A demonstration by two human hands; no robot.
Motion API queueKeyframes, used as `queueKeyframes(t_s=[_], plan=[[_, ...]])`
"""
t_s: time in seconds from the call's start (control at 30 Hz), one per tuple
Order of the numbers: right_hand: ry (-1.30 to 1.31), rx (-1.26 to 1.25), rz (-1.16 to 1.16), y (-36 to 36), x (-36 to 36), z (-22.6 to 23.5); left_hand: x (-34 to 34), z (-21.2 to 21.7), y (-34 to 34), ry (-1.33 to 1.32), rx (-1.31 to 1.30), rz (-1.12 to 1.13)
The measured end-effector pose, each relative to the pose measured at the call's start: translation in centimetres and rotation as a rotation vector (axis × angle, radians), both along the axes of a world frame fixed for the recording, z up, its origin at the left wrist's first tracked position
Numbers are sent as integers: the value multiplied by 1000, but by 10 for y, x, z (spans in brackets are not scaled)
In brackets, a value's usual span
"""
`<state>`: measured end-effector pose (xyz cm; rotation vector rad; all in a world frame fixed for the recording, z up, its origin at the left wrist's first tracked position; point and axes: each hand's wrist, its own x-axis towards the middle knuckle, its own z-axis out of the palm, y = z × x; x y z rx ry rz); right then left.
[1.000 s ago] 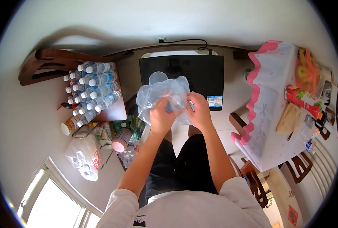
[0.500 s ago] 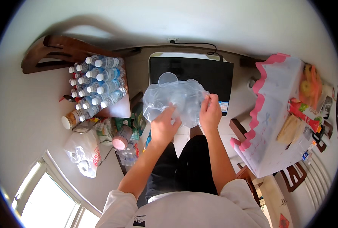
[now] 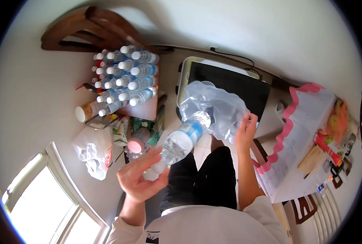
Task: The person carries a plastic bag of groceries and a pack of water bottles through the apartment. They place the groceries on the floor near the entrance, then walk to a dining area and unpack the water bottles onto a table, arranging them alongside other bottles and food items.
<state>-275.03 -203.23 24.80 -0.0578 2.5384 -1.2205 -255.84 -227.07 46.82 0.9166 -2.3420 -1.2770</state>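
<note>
My left hand [image 3: 142, 177] grips a clear water bottle [image 3: 184, 140] by its white cap end. The bottle lies tilted in the air, its blue-banded body pointing up and to the right. Its base meets the near edge of a crumpled clear plastic wrapper [image 3: 217, 103]; whether the base is inside or only against it I cannot tell. On the wrapper's right edge, the fingers of my right hand [image 3: 246, 129] are pinched. The wrapper hangs spread out, with scalloped, rounded edges.
Several capped water bottles [image 3: 126, 75] stand grouped on a brown wooden chair [image 3: 148, 112] at the left. Below hang a white plastic bag [image 3: 91, 148] and a pink-lidded jar [image 3: 137, 140]. Ahead is a black-topped appliance [image 3: 234, 81]; a pink-edged covered table [image 3: 299, 150] stands right.
A water bottle now shows in my left hand, which has moved down and left out of the wrapper. My right hand keeps the wrapper, shifted rightward. The whole view has turned.
</note>
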Motion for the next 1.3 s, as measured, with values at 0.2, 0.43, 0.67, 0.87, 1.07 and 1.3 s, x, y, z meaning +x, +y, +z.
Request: queueKeyframes(t_s=[0.2,0.43,0.67,0.87,1.07,1.3], plan=[[-20,-4,63,18,8,-20,79,11,-39,-147,-139,334],[87,160,61,16,13,-14,137,-107,-101,-522,-114,567],[5,107,-10,6,15,-9,172,-210,-149,-650,-184,585],[65,161,16,6,17,-9,163,-231,-149,-575,-161,541],[57,177,-3,9,15,-13,144,-247,-138,-497,-189,452],[91,163,7,15,15,-16,118,-252,-138,-460,-198,445]])
